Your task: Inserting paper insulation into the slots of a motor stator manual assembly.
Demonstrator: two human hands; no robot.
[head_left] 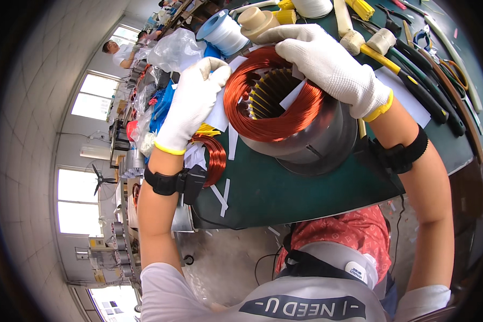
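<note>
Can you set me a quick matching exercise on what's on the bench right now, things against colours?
Things:
1. winding on the stator under both hands
2. spool of cord behind the left hand
3. bench mat
4. cuff of the right hand glove

Colours:
A. dark green
B. yellow
C. copper orange
D. white with blue flange

Pairs: 1-C, 2-D, 3-A, 4-B
</note>
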